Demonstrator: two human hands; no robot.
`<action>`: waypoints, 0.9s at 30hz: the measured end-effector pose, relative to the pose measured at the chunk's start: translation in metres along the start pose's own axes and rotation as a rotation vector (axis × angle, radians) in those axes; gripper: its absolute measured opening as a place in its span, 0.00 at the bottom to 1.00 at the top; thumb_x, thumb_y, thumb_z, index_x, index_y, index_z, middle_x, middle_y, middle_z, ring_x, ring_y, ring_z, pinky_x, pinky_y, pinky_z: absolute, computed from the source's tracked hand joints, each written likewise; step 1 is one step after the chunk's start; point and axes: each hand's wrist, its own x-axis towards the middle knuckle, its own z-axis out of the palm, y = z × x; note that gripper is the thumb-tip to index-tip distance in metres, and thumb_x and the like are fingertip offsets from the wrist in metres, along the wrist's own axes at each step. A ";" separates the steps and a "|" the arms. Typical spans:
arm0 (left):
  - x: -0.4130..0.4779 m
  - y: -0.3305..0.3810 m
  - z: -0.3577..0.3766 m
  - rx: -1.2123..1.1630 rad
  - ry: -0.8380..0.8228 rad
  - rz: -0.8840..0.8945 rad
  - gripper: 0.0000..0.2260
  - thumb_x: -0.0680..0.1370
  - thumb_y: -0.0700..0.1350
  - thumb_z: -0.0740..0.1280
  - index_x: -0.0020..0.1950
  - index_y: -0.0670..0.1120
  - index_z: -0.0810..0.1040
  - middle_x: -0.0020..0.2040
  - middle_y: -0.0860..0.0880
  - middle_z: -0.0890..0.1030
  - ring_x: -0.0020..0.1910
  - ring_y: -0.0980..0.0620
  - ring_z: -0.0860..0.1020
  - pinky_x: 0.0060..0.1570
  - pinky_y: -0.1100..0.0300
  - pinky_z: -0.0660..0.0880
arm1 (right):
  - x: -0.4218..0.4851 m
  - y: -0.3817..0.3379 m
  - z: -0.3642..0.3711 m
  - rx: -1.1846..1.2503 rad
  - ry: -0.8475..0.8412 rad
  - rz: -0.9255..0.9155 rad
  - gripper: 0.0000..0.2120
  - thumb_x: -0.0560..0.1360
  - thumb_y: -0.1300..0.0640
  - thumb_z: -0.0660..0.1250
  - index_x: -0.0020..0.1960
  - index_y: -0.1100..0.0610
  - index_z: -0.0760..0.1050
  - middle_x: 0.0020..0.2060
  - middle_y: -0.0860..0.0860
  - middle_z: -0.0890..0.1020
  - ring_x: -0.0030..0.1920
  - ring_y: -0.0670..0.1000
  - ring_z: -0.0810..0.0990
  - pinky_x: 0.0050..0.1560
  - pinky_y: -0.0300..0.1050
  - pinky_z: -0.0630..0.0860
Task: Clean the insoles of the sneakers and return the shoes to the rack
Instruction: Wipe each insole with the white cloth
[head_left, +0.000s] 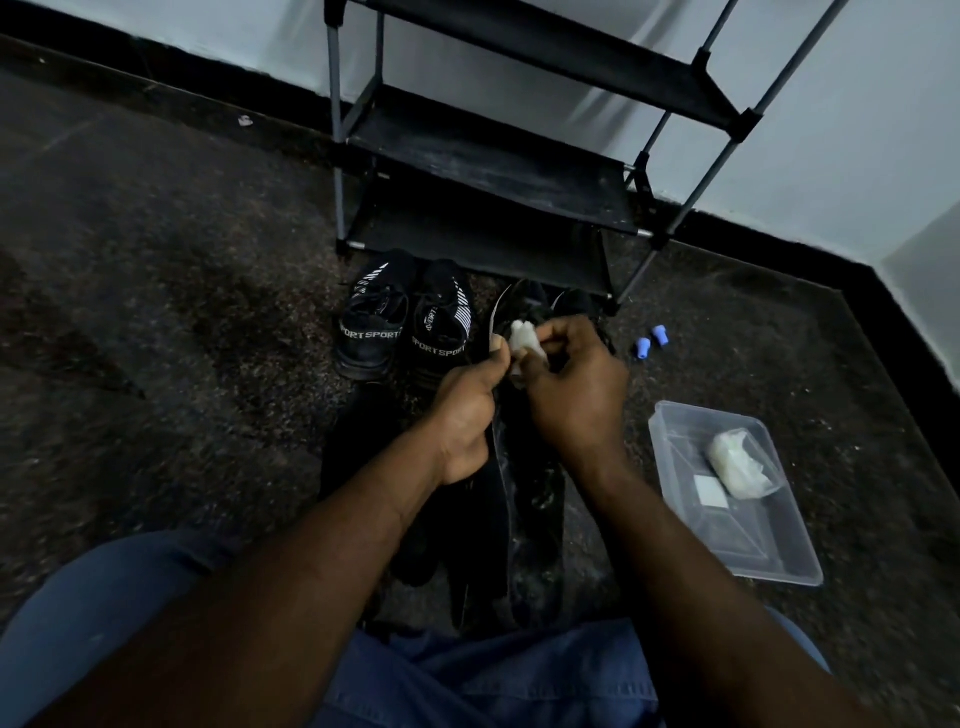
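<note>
A pair of black sneakers (405, 322) marked SPORT stands on the floor in front of the black shoe rack (483, 171). A second dark pair (550, 304) sits to their right, partly hidden by my hands. My left hand (467, 410) grips a long black insole (530, 519) that runs down toward my lap. My right hand (576, 395) pinches a white wipe (524, 340) against the insole's upper end. Other dark insoles (363, 447) lie on the floor below my left arm.
A clear plastic tray (753, 545) with a white packet (737, 462) and a small white square lies on the floor at right. Two small blue caps (652, 340) lie near the rack's right leg. The dark speckled floor meets pale walls behind the rack.
</note>
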 end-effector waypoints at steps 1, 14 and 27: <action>0.001 -0.002 0.000 -0.002 -0.003 -0.002 0.26 0.84 0.60 0.58 0.66 0.41 0.80 0.60 0.39 0.84 0.59 0.42 0.83 0.58 0.49 0.79 | 0.004 0.003 -0.001 0.002 0.024 0.025 0.07 0.78 0.48 0.73 0.47 0.51 0.78 0.36 0.45 0.84 0.36 0.41 0.83 0.41 0.43 0.81; 0.002 0.001 -0.003 -0.011 0.010 0.029 0.29 0.81 0.64 0.62 0.67 0.41 0.80 0.63 0.37 0.82 0.62 0.40 0.81 0.65 0.45 0.76 | 0.005 0.006 -0.010 0.217 0.004 0.187 0.05 0.76 0.58 0.74 0.49 0.52 0.79 0.41 0.48 0.86 0.40 0.45 0.86 0.42 0.44 0.82; 0.004 0.010 -0.011 -0.004 -0.103 0.001 0.29 0.86 0.59 0.48 0.76 0.39 0.69 0.75 0.45 0.74 0.74 0.46 0.72 0.74 0.49 0.67 | 0.000 0.046 -0.041 0.421 -0.043 0.357 0.13 0.76 0.65 0.68 0.40 0.48 0.79 0.39 0.47 0.83 0.44 0.51 0.81 0.48 0.57 0.80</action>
